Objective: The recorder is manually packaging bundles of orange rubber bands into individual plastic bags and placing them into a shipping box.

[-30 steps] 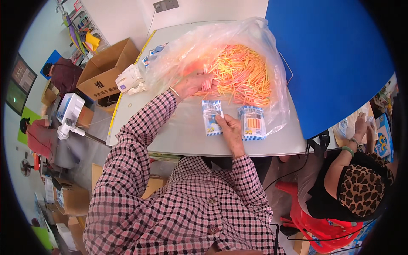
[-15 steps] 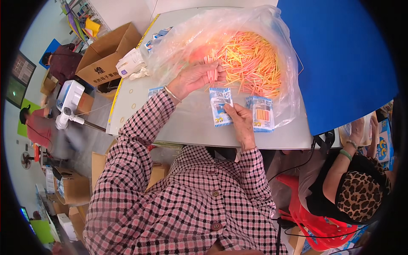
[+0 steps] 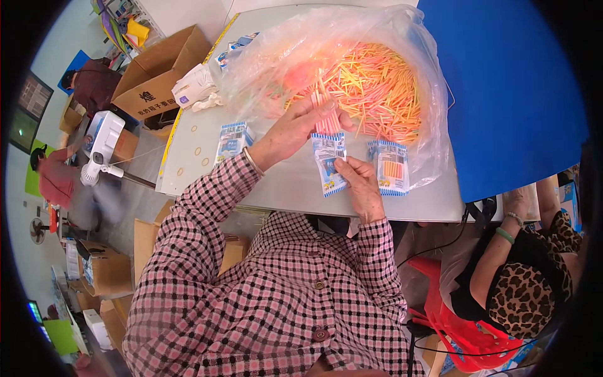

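My left hand (image 3: 295, 129) is closed round a small bundle of pink and pale sticks (image 3: 324, 115). The bundle's lower end meets the top of a small blue-and-white packet (image 3: 329, 164); whether the tips are inside it I cannot tell. My right hand (image 3: 361, 183) pinches that packet at its right side. Beyond both hands a big clear plastic bag (image 3: 264, 69) lies with its mouth wide, showing a heap of loose yellow, orange and pink sticks (image 3: 383, 88). Beside my right hand lies another packet (image 3: 391, 168) with sticks visible through its window.
More blue-and-white packets (image 3: 232, 141) lie left of my left wrist. A tissue pack (image 3: 196, 89) and a cardboard box (image 3: 157, 72) stand at the far left. A blue board (image 3: 502, 94) covers the table's right side. A co-worker's arm (image 3: 502, 245) is at the right, near a red chair (image 3: 446, 320).
My left hand has brought the bundle of sticks down from the heap to the packet's top. The packet in my right hand has tilted slightly.
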The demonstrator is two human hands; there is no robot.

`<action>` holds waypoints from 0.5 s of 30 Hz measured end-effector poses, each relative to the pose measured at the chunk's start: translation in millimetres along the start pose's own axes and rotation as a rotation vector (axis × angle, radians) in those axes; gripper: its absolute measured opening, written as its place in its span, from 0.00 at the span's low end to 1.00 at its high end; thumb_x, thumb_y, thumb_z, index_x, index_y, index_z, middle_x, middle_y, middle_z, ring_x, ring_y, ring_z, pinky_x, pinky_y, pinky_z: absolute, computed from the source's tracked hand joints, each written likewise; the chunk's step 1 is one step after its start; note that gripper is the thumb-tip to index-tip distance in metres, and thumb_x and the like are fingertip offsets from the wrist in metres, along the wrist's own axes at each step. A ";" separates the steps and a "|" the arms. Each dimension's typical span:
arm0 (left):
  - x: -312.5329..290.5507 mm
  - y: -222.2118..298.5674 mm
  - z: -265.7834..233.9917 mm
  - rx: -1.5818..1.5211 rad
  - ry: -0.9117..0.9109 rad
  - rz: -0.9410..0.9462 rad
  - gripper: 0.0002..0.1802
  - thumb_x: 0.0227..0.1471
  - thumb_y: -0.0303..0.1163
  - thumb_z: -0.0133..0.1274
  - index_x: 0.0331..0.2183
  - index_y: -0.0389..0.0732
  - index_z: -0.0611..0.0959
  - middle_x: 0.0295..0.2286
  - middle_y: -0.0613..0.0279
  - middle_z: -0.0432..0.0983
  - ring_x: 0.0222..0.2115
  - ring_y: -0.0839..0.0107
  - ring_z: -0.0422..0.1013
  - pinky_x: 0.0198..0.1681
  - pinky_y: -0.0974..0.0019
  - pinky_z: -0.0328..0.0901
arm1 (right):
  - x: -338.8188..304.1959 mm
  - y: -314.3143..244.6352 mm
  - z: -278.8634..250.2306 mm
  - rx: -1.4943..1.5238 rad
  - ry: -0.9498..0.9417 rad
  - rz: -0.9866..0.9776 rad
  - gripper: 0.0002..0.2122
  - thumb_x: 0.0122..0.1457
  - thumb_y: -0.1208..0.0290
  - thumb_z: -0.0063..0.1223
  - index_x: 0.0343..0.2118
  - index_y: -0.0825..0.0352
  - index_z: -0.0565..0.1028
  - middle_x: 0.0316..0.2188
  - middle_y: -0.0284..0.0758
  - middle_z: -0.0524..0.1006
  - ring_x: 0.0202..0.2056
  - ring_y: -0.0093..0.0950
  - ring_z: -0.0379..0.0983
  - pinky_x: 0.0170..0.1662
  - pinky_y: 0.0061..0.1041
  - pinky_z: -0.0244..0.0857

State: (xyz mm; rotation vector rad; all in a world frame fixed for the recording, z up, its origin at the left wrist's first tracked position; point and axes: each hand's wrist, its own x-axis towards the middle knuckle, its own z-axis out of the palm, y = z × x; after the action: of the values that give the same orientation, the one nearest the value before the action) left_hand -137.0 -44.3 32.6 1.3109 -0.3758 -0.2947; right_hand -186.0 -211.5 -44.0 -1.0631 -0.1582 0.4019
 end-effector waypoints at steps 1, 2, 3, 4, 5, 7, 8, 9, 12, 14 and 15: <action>-1.4 -1.5 0.8 0.088 -0.018 0.024 0.20 0.59 0.42 0.40 0.38 0.33 0.74 0.34 0.59 0.75 0.38 0.71 0.72 0.42 0.69 0.66 | -0.6 -0.6 0.1 0.003 -0.001 -0.001 0.10 0.58 0.69 0.50 0.34 0.71 0.76 0.27 0.26 0.76 0.28 0.12 0.67 0.33 0.12 0.61; -3.7 -2.6 1.0 0.088 -0.018 0.023 0.20 0.59 0.42 0.40 0.38 0.33 0.74 0.34 0.59 0.75 0.38 0.71 0.72 0.42 0.69 0.66 | -1.2 -1.3 0.2 0.005 -0.001 -0.002 0.09 0.58 0.69 0.51 0.34 0.71 0.76 0.27 0.26 0.76 0.28 0.12 0.67 0.33 0.12 0.61; -6.9 -3.3 0.4 0.140 -0.020 0.013 0.20 0.59 0.42 0.39 0.38 0.34 0.74 0.35 0.58 0.75 0.39 0.71 0.71 0.44 0.69 0.65 | -1.6 -1.5 0.0 0.008 -0.002 -0.004 0.09 0.58 0.69 0.51 0.34 0.71 0.76 0.27 0.26 0.76 0.28 0.12 0.67 0.34 0.12 0.61; -9.9 -3.9 -0.2 0.191 -0.022 0.004 0.20 0.60 0.42 0.39 0.39 0.34 0.75 0.37 0.57 0.74 0.41 0.71 0.70 0.45 0.69 0.64 | -1.9 -1.3 -0.6 0.010 -0.001 -0.003 0.09 0.58 0.69 0.51 0.34 0.71 0.76 0.27 0.26 0.76 0.28 0.12 0.67 0.34 0.12 0.61; -12.3 -4.4 -0.2 0.242 -0.023 -0.006 0.20 0.60 0.42 0.38 0.39 0.35 0.75 0.39 0.57 0.73 0.42 0.71 0.69 0.47 0.68 0.63 | -2.4 -1.2 -1.1 0.004 -0.008 -0.001 0.09 0.58 0.69 0.50 0.34 0.71 0.76 0.27 0.27 0.76 0.28 0.12 0.67 0.34 0.13 0.61; -15.6 -5.4 1.6 0.247 -0.024 0.000 0.20 0.60 0.42 0.38 0.40 0.35 0.75 0.39 0.57 0.73 0.42 0.72 0.69 0.47 0.69 0.62 | -3.1 -0.8 -1.6 -0.006 -0.022 0.002 0.10 0.58 0.70 0.50 0.35 0.71 0.76 0.28 0.27 0.76 0.29 0.12 0.67 0.35 0.13 0.61; -16.9 -5.7 2.3 0.252 -0.026 0.007 0.20 0.60 0.42 0.38 0.40 0.34 0.75 0.39 0.58 0.73 0.42 0.73 0.68 0.47 0.69 0.62 | -3.4 -0.5 -1.4 -0.005 -0.022 0.003 0.10 0.58 0.70 0.50 0.35 0.71 0.76 0.28 0.27 0.76 0.29 0.12 0.67 0.35 0.13 0.61; -17.6 -5.7 2.6 0.257 -0.028 0.013 0.21 0.60 0.41 0.38 0.41 0.34 0.75 0.40 0.59 0.73 0.41 0.74 0.68 0.47 0.69 0.62 | -3.6 -0.1 -1.0 -0.022 -0.025 -0.007 0.10 0.58 0.69 0.50 0.35 0.72 0.76 0.28 0.27 0.76 0.29 0.13 0.67 0.35 0.13 0.61; -18.9 1.1 -1.0 0.285 -0.012 0.035 0.21 0.60 0.41 0.37 0.43 0.35 0.75 0.39 0.60 0.74 0.40 0.76 0.68 0.46 0.70 0.62 | -4.1 0.4 -0.6 -0.055 -0.027 -0.029 0.10 0.58 0.69 0.50 0.36 0.72 0.76 0.28 0.27 0.76 0.29 0.13 0.67 0.36 0.13 0.61; -19.3 0.9 -1.1 0.298 -0.006 0.046 0.21 0.60 0.41 0.37 0.43 0.35 0.74 0.38 0.61 0.74 0.40 0.76 0.68 0.46 0.71 0.62 | -3.9 -1.8 0.0 -0.088 -0.030 -0.025 0.11 0.58 0.69 0.50 0.36 0.72 0.76 0.29 0.28 0.76 0.30 0.13 0.67 0.36 0.13 0.61; -20.4 -2.1 -0.7 0.327 -0.039 0.027 0.21 0.60 0.41 0.37 0.43 0.36 0.74 0.38 0.62 0.74 0.40 0.77 0.68 0.46 0.71 0.62 | -3.9 -2.0 0.3 -0.106 -0.033 -0.023 0.11 0.58 0.69 0.50 0.37 0.72 0.76 0.29 0.28 0.76 0.30 0.14 0.68 0.37 0.13 0.61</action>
State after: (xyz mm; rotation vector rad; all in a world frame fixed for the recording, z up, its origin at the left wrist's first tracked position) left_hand -155.2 -35.7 28.4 1.6207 -0.4889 -0.2420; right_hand -189.2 -213.7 -41.8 -1.1583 -0.2235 0.3938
